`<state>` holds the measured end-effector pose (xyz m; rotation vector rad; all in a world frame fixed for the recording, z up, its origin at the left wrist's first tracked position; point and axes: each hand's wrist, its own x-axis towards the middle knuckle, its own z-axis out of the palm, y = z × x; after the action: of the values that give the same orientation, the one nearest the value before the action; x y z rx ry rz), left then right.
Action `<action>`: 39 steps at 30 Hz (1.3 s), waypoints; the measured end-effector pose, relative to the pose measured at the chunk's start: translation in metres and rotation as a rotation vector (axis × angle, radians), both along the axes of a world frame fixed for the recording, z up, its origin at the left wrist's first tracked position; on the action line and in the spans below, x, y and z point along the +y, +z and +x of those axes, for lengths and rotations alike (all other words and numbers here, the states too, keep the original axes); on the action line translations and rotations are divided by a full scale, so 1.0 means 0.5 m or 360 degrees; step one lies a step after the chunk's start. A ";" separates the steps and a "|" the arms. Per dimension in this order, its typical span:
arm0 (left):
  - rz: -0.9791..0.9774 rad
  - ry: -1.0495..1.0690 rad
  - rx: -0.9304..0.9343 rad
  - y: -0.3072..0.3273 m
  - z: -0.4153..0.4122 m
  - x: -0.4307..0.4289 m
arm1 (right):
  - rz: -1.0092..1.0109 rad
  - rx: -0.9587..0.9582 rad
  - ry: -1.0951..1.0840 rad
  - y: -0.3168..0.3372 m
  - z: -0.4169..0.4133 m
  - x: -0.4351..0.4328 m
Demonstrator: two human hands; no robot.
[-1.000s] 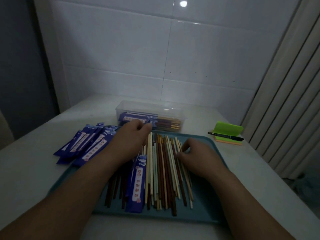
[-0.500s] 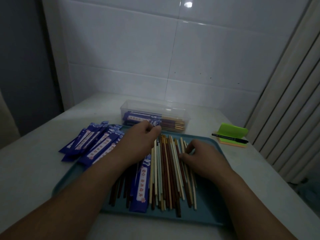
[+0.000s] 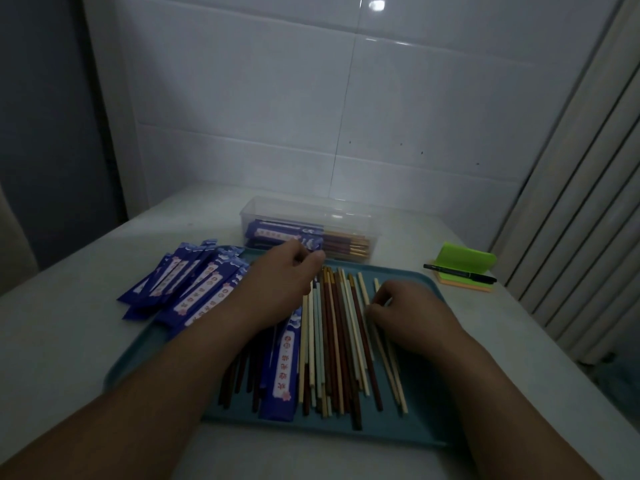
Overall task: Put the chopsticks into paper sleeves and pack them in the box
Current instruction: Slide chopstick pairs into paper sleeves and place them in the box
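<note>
The one view comes from a wide-angle camera on the person's head, facing forward and tilted down across the pale table top point(image 3: 69, 323) toward the white tiled wall point(image 3: 346, 116) at its far edge. It sits close: bare forearms fill the lower corners, with the left hand point(image 3: 280, 275) and right hand point(image 3: 408, 310) over the teal rectangular plastic tray point(image 3: 398, 431) of mixed-colour wooden chopsticks point(image 3: 332, 341) at mid-frame, the clear plastic box point(image 3: 308, 216) just beyond. Uprights at the sides, such as the ribbed cream panel point(image 3: 571, 202), splay outward toward the top.
</note>
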<state>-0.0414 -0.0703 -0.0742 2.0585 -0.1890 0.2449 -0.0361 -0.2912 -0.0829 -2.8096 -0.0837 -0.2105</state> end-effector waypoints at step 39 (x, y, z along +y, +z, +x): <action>0.0067 -0.0061 -0.0028 -0.010 0.001 -0.006 | -0.0296 0.0136 -0.0092 0.020 -0.009 -0.007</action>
<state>-0.0408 -0.0735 -0.0794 2.0929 -0.2462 0.2371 -0.0405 -0.2945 -0.0728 -3.0046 -0.0026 -0.0997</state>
